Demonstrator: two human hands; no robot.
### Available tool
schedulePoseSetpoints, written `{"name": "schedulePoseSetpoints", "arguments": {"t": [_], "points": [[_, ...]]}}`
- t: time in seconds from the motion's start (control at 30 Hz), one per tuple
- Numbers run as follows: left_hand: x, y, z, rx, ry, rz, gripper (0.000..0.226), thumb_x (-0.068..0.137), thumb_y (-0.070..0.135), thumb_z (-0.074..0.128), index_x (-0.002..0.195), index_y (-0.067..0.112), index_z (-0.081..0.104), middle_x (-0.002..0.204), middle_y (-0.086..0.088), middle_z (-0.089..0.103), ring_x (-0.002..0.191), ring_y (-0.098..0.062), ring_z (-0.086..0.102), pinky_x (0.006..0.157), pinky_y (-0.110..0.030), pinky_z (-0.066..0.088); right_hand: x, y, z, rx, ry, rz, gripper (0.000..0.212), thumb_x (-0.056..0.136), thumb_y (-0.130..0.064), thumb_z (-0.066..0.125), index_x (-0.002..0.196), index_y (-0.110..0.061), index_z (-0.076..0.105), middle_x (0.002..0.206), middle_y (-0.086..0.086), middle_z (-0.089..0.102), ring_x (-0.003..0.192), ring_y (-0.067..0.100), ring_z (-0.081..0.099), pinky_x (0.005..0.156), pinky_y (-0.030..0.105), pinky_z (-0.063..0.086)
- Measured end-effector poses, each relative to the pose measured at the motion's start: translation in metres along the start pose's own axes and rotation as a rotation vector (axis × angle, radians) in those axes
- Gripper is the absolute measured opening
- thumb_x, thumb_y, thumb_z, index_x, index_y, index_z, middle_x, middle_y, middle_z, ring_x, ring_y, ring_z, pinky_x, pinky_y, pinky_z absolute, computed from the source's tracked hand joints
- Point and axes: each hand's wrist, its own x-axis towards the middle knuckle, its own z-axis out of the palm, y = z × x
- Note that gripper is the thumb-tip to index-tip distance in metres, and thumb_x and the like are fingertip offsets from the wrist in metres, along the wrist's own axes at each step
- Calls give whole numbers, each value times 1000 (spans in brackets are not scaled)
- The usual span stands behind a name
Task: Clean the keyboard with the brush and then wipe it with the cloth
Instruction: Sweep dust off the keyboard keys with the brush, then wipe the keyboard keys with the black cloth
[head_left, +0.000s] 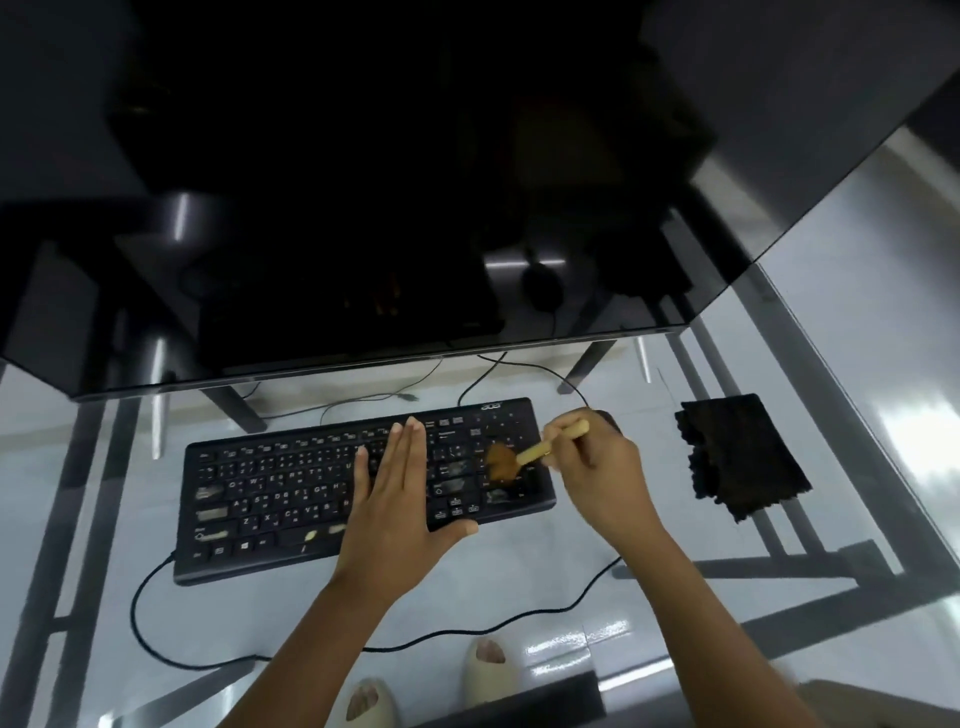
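A black keyboard (270, 488) lies on a glass table, with pale dusty patches on several keys. My left hand (400, 493) rests flat on its middle with straight fingers, thumb at the front edge. My right hand (597, 467) grips the pale wooden handle of a small brush (524, 454). The brown bristles of the brush touch the number pad at the keyboard's right end. A dark folded cloth (737, 462) lies on the glass to the right of the keyboard, apart from both hands.
A large dark monitor (363, 208) overhangs the table behind the keyboard. The keyboard cable (156, 613) loops across the glass table (857, 364) near the front. A black mouse (608, 415) sits partly hidden behind my right hand. Feet in pale slippers show through the glass.
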Motion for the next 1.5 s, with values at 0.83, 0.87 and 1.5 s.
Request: {"name": "schedulePoseSetpoints", "arguments": {"t": [0.83, 0.87, 1.5], "points": [[61, 111, 9, 25, 6, 187, 64, 101, 36, 38, 153, 8, 12, 161, -5, 13, 149, -15, 3, 121, -41, 1, -10, 109, -65, -413, 218, 211, 12, 94, -24, 60, 91, -20, 70, 77, -1, 56, 76, 19, 51, 68, 24, 43], [70, 127, 13, 28, -23, 219, 62, 102, 34, 36, 153, 8, 11, 161, -5, 12, 149, -16, 2, 121, -41, 1, -8, 113, -72, -414, 246, 239, 12, 93, -24, 60, 92, -19, 71, 79, -1, 56, 75, 19, 49, 68, 28, 43], [178, 272, 103, 269, -231, 370, 55, 102, 38, 34, 148, 9, 27, 154, -6, 28, 140, -21, 26, 111, -36, 26, 9, 201, -110, -413, 426, 207, 22, 85, -26, 70, 106, -18, 69, 98, 0, 61, 83, 17, 57, 73, 32, 47]]}}
